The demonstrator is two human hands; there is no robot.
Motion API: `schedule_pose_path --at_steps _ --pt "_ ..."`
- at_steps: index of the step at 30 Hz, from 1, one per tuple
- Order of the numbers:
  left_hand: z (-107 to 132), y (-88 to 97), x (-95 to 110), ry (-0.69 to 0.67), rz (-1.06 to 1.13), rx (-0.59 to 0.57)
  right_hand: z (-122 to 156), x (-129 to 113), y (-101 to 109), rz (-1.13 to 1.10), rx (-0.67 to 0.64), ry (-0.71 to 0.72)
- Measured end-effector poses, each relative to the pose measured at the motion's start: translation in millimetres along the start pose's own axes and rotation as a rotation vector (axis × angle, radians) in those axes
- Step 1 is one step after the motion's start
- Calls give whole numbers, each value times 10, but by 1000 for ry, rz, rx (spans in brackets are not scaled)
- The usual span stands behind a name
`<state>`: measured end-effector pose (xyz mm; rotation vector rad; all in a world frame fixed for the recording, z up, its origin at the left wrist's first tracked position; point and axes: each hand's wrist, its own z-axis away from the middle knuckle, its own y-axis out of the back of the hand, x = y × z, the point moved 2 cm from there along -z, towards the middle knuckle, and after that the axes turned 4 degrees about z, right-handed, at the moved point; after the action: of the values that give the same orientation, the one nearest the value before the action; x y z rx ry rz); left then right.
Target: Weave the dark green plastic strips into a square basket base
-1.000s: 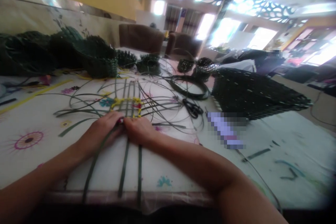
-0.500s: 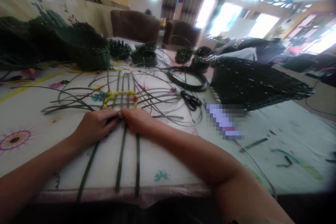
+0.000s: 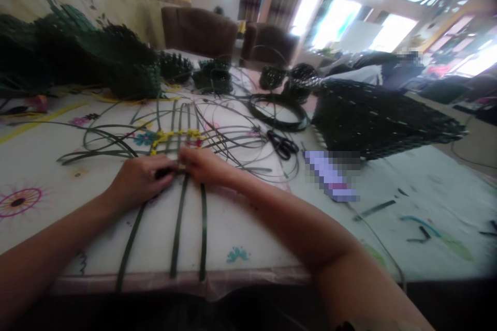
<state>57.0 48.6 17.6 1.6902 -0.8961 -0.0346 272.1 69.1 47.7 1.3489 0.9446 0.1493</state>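
My left hand (image 3: 140, 178) and my right hand (image 3: 202, 165) meet fingertip to fingertip on a flat weave of dark green strips (image 3: 179, 222) laid on the table. Both hands are closed in a pinch on the strips at the near edge of a small woven square with yellow and red strands (image 3: 174, 138). Three green strips run from under my hands toward the table's near edge. Loose green strips (image 3: 104, 139) curl outward from the square.
Black scissors (image 3: 282, 145) lie right of the weave, beside a coil of green strip (image 3: 277, 113). A large dark woven basket (image 3: 373, 121) lies on its side at right. Several dark baskets (image 3: 128, 70) stand along the back left. The flowered tablecloth (image 3: 407, 191) covers the table.
The view has tilted slightly. Both hands have shifted a little forward along the strips, toward the yellow woven square, still pinched together.
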Motion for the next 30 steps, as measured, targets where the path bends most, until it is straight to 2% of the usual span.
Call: schedule_pose_path --at_steps 5,8,13,18,21,24,30 --pt "-46 -52 16 -57 -93 -4 -57 70 26 -136 -15 14" --pt "-57 -76 3 -59 -150 -8 -62 79 45 -137 -22 42" --pt "-39 -77 -7 -95 -167 13 -10 -27 102 71 -103 119" --pt "-23 -88 -18 -143 -138 47 64 -217 123 418 -193 95" --pt "-25 -95 -23 -153 -127 65 106 -299 138 553 -212 100" --pt "-28 -102 -22 -157 -149 46 122 -311 179 586 -210 104" --pt "-33 -102 -11 -157 -207 40 79 -189 265 487 -190 79"
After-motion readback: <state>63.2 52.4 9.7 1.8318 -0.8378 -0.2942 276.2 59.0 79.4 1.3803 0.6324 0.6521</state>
